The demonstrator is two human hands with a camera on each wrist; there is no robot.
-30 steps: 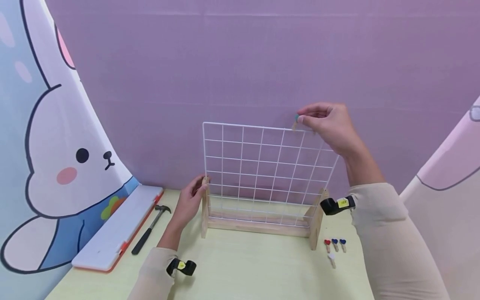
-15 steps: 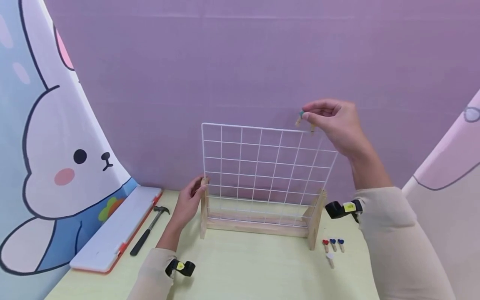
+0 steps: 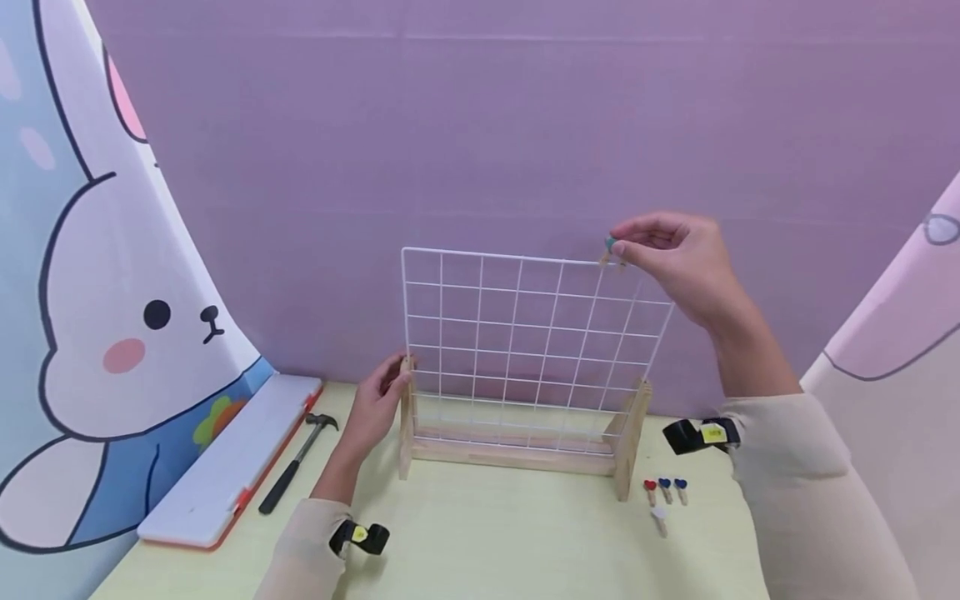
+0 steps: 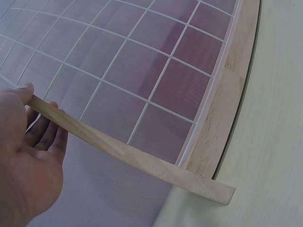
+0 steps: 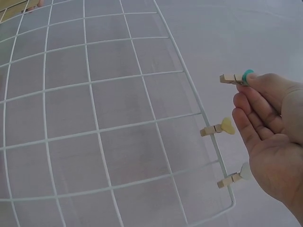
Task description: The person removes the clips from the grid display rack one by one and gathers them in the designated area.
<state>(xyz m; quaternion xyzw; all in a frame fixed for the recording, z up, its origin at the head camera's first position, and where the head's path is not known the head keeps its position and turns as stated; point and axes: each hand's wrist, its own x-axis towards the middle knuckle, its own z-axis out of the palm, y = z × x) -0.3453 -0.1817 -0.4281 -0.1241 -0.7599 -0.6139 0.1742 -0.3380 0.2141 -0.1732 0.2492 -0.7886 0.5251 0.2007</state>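
Right hand (image 3: 690, 267): fingers pinching green clothespin (image 5: 233, 79), just off wire grid (image 3: 517, 291).
Yellow clothespin (image 5: 218, 128): clipped to grid, beside those fingers.
Left hand (image 4: 33, 165): fingers curled round wooden post (image 4: 128, 154).

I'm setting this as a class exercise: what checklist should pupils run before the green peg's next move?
1. Left grip holding the wooden upright: ok.
2. Right grip pinching the green peg: ok.
3. Green peg clipped to the wire grid: not ok, it is apart.
4. Yellow peg and corner white peg clipped to the grid: ok.
5. Green peg's mouth open wide enough: cannot tell.
6. Hammer clear of the grid: ok.
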